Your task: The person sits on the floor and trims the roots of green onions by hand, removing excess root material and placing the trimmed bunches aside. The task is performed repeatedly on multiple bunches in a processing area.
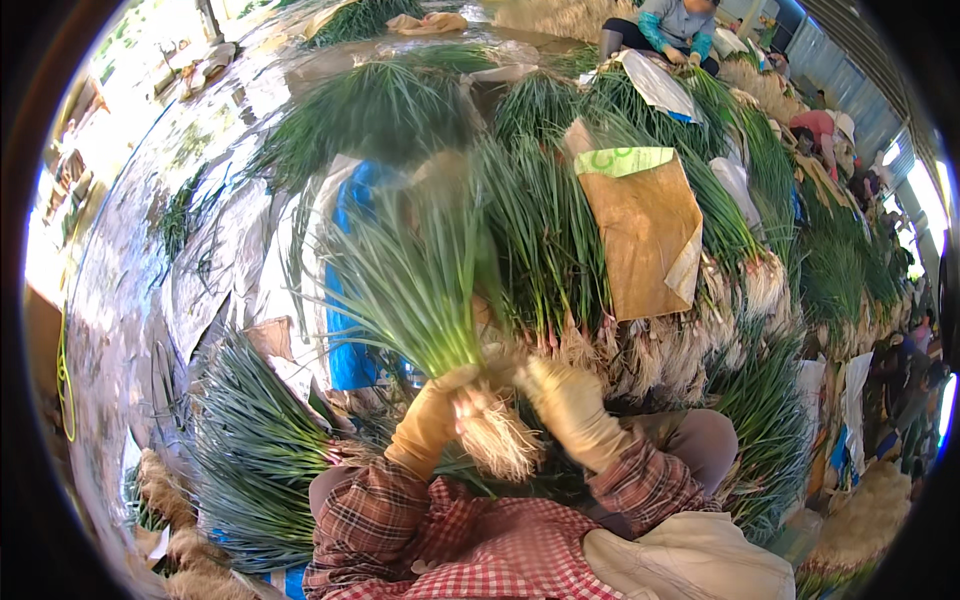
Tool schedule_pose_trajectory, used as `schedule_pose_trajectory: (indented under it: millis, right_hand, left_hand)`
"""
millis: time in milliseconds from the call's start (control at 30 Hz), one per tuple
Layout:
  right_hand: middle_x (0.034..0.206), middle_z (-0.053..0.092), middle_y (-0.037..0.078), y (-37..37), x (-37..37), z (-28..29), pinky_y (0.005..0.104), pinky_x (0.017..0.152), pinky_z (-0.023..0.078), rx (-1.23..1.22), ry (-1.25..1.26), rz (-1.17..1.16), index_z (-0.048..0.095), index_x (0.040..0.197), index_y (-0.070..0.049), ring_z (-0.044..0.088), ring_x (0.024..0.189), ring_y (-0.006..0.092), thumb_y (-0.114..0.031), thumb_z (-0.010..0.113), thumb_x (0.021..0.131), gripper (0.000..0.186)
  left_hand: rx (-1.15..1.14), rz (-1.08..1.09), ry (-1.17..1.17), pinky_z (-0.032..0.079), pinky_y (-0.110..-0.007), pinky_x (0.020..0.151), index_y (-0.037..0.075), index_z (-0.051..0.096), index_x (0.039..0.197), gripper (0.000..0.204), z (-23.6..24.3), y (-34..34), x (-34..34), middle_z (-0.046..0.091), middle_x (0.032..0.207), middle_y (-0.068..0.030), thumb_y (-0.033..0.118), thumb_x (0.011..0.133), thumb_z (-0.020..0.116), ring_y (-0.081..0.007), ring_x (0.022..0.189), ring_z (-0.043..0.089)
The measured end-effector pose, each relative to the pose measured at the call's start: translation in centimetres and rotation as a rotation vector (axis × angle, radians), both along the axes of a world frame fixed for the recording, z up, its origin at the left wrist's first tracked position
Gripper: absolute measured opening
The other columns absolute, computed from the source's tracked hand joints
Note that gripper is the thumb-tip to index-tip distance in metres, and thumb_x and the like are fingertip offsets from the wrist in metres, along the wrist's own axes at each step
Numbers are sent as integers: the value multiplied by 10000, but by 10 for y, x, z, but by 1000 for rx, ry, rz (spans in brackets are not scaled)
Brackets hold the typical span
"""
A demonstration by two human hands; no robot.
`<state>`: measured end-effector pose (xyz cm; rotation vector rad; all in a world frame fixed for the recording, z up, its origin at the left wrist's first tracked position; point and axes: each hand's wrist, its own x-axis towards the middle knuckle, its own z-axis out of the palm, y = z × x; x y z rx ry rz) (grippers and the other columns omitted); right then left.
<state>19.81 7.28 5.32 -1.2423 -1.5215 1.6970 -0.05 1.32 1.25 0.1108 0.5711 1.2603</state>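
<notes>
A bunch of green onions [440, 300] stands up in front of me, its leaves fanned toward the far left and its pale roots pointing down toward me. My left hand [430, 412], in a tan glove, is closed around the bunch just above the white bulbs. Just right of the stems is my right hand [570, 405], also gloved. Motion smears its fingers, so whether they hold anything is unclear. Beyond both hands lies a row of green onions [545, 235], roots toward me. A brown paper sack [640, 235] rests on top of it.
At my left lies a heap of green onions [250, 450]. Another pile [765, 430] lies at my right. A blue sheet [350, 290] is behind the bunch's leaves. At the far right, a person [685, 30] in teal sleeves sits among more onions.
</notes>
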Motion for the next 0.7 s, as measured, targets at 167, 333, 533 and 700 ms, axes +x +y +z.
schedule_pose_trajectory:
  millis: [167, 333, 533, 700]
  right_hand:
    - [749, 616, 50, -16, 9, -27, 291, 569, 484, 849, -357, 446, 617, 1065, -32, 620, 698, 177, -248, 510, 997, 250]
    - [918, 682, 139, 38, -10, -65, 355, 793, 542, -522, 333, 310, 636, 1156, -30, 654, 802, 214, -626, 388, 959, 675]
    - [928, 697, 212, 54, -100, -110, 406, 836, 539, -1112, 1348, 603, 498, 1345, -115, 673, 881, 259, -614, 138, 991, 710]
    - [879, 680, 207, 59, -104, -94, 430, 672, 572, -1201, 1496, 493, 487, 1338, -86, 677, 722, 249, -425, 282, 1012, 513]
  left_hand:
    - [45, 21, -57, 562, -344, 875, -39, 426, 1383, 570, 2, -2, 12, 573, 1225, -158, 151, 887, 633, -229, 1067, 609]
    - [274, -26, -343, 537, -393, 938, -33, 467, 1282, 389, -5, -1, 10, 539, 1186, -188, 215, 982, 465, -301, 1062, 563]
    - [104, 64, -250, 552, -423, 815, 17, 552, 1100, 260, -12, -16, 9, 567, 1139, -203, 206, 961, 441, -333, 998, 591]
    - [97, 85, -261, 561, -417, 802, -32, 465, 1194, 334, -15, -13, 11, 572, 1134, -207, 168, 932, 520, -352, 985, 598]
